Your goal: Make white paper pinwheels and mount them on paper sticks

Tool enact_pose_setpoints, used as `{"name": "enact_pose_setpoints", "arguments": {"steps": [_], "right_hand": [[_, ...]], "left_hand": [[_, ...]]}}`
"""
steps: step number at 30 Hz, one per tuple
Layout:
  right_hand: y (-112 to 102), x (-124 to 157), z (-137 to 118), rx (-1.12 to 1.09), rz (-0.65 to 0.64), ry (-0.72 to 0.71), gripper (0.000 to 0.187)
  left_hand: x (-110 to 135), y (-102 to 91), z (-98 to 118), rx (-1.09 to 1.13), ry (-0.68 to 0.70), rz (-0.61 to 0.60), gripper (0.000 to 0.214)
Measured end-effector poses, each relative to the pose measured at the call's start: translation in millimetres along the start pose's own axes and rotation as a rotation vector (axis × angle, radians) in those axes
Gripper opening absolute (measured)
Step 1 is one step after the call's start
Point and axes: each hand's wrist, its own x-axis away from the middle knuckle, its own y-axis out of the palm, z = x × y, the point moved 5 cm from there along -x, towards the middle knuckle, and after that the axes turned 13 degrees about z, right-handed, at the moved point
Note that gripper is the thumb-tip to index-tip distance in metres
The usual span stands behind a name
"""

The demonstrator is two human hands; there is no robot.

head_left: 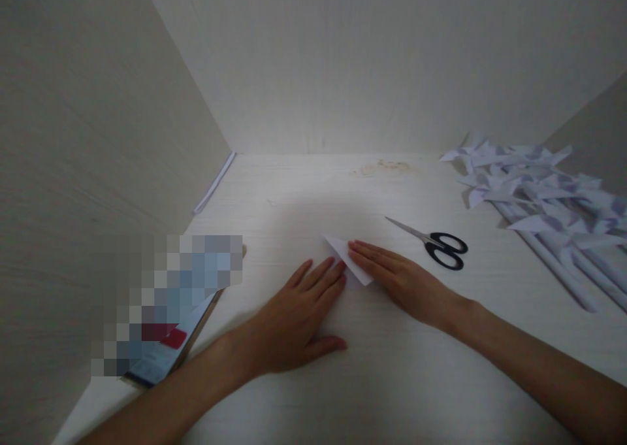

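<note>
A small piece of white paper (353, 267), folded into a triangle, lies on the pale table in front of me. My left hand (298, 314) rests flat on its left side, fingers spread, with the fingertips at the paper's left edge. From the right, my right hand (392, 272) lies over the paper's right side, its fingers stretched out and held close together on the fold. Part of the paper is hidden under the fingers. Scissors (431, 241) with black handles lie just beyond my right hand, their blades closed and pointing to the upper left.
Several white paper pinwheels (529, 183) with rolled paper sticks (553, 262) are piled at the right. A phone (166, 353), partly pixelated, leans by the left wall. A thin folded paper strip (214, 183) lies along that wall. Panels enclose the table (304, 190) behind and at the sides.
</note>
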Motion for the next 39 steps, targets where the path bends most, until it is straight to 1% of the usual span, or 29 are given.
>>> {"name": "enact_pose_setpoints", "arguments": {"steps": [6,9,12,14,15,18,19,20,21,22,24,27,30,33,39], "right_hand": [[2.0,-2.5,-16.2,0.157,-0.057,-0.102,0.052],[1.5,-8.9,-21.3,0.207,-0.039,-0.123,0.049],[0.7,-15.3,-21.4,0.245,0.011,-0.131,0.043],[-1.8,-17.7,-16.1,0.248,0.075,-0.102,0.041],[-4.0,-18.0,-11.2,0.247,0.119,-0.064,0.039],[-16.7,-15.0,9.7,0.291,0.331,0.135,0.030],[-21.2,-12.8,15.0,0.313,0.403,0.178,0.026],[-24.9,-10.8,18.2,0.324,0.458,0.187,0.023],[-27.0,-9.3,19.4,0.318,0.484,0.164,0.021],[-27.6,-8.3,18.7,0.296,0.478,0.113,0.022],[-26.2,-6.6,15.9,0.228,0.397,0.021,0.026],[-24.3,-2.7,12.3,0.155,0.261,-0.046,0.029],[-24.8,2.6,8.3,0.105,0.178,-0.140,0.031],[-26.9,6.7,5.0,0.099,0.140,-0.227,0.031],[-26.0,5.1,-8.5,0.219,0.075,-0.339,0.030]], "left_hand": [[-1.3,1.5,1.3,-0.019,0.013,-0.020,0.074],[-2.5,1.1,2.5,-0.019,0.011,0.000,0.073],[-2.8,1.4,4.5,-0.007,0.025,0.009,0.071],[-2.4,2.4,5.4,-0.007,0.040,-0.003,0.069],[-2.1,3.0,5.7,-0.011,0.047,-0.011,0.069],[-1.5,4.0,5.8,-0.017,0.063,-0.031,0.069],[-1.4,3.9,5.9,-0.014,0.067,-0.031,0.069],[-1.4,3.7,6.0,-0.012,0.072,-0.030,0.070],[-1.4,3.5,6.1,-0.011,0.077,-0.028,0.069],[-1.3,3.3,6.3,-0.014,0.083,-0.027,0.068],[-1.0,3.3,6.5,-0.025,0.091,-0.028,0.065],[-1.0,3.0,6.5,-0.035,0.090,-0.024,0.063],[-1.5,2.9,6.3,-0.036,0.083,-0.013,0.063],[-1.9,3.5,6.3,-0.036,0.080,-0.011,0.063],[-2.7,3.6,5.9,-0.046,0.067,-0.011,0.067]]}}
